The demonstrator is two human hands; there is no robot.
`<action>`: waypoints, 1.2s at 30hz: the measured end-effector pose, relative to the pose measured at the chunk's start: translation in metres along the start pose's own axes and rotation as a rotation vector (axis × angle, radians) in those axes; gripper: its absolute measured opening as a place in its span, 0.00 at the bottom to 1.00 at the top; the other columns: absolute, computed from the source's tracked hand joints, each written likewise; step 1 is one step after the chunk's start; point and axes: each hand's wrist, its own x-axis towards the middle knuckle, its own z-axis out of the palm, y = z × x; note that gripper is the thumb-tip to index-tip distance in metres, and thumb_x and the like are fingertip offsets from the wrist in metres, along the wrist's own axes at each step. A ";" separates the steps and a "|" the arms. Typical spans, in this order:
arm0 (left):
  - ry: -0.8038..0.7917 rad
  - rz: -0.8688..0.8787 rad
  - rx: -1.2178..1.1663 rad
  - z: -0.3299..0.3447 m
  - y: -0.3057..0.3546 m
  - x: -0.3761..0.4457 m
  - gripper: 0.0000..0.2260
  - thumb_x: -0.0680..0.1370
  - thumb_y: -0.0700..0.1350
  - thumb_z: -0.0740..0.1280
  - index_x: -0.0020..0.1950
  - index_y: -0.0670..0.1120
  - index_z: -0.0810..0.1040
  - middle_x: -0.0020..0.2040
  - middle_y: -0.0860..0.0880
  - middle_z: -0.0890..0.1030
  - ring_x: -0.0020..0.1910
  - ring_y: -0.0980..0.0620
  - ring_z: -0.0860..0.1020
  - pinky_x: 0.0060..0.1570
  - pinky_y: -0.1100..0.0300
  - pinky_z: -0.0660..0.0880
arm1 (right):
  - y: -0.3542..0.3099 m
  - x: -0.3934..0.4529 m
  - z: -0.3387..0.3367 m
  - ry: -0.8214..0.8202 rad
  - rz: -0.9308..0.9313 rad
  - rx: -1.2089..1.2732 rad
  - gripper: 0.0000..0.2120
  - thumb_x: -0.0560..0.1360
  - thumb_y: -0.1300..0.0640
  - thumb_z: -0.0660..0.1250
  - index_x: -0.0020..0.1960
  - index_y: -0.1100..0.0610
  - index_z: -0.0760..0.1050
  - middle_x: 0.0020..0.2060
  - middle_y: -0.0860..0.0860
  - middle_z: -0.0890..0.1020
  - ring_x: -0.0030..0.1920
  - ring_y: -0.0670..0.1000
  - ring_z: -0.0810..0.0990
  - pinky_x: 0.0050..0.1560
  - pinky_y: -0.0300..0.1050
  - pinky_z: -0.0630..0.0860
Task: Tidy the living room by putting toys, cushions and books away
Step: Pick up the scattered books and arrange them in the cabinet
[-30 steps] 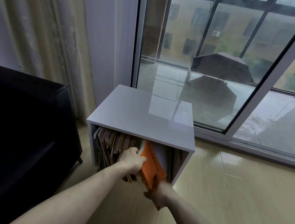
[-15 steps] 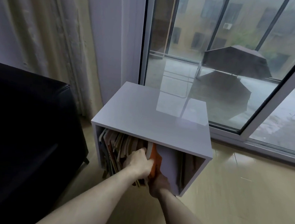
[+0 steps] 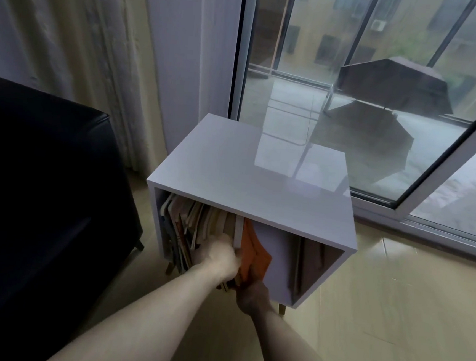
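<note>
I see the orange book half inside the cabinet, my right hand pinching its lower edge, my left hand seemingly bracing the stack; thin and floppy, it wants gripping near the spine.

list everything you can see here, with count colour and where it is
cabinet: one, white, on the floor by the glass door, open at the front
orange book: one, orange, partly inside the cabinet, right of the packed books
books: a packed row, count unclear, pale and mixed, left part of the cabinet
sofa: one, black, left of the cabinet
curtain: one, cream, behind the sofa
glass door: one, pale frame, behind the cabinet
umbrella: one, dark, open, outside the glass
left hand: against the packed books
right hand: on the orange book's near edge
</note>
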 end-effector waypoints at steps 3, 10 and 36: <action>0.012 0.000 -0.003 0.000 0.002 0.000 0.14 0.85 0.57 0.61 0.54 0.48 0.77 0.42 0.51 0.77 0.39 0.54 0.78 0.36 0.60 0.76 | 0.006 0.007 0.007 0.034 -0.022 0.034 0.19 0.82 0.56 0.63 0.72 0.49 0.68 0.55 0.51 0.83 0.53 0.52 0.82 0.56 0.46 0.80; 0.014 -0.009 -0.086 -0.002 0.009 -0.002 0.11 0.84 0.55 0.63 0.51 0.48 0.75 0.40 0.52 0.75 0.39 0.53 0.77 0.34 0.61 0.71 | -0.009 -0.001 -0.008 0.147 -0.053 0.035 0.18 0.82 0.58 0.61 0.71 0.50 0.70 0.50 0.52 0.84 0.48 0.52 0.83 0.52 0.46 0.80; 0.102 0.257 0.247 -0.004 0.019 0.016 0.26 0.79 0.41 0.68 0.76 0.48 0.65 0.66 0.45 0.73 0.57 0.45 0.80 0.48 0.54 0.80 | -0.012 0.021 -0.030 -0.014 -0.098 0.064 0.12 0.81 0.54 0.65 0.64 0.50 0.76 0.55 0.50 0.81 0.51 0.49 0.78 0.55 0.45 0.77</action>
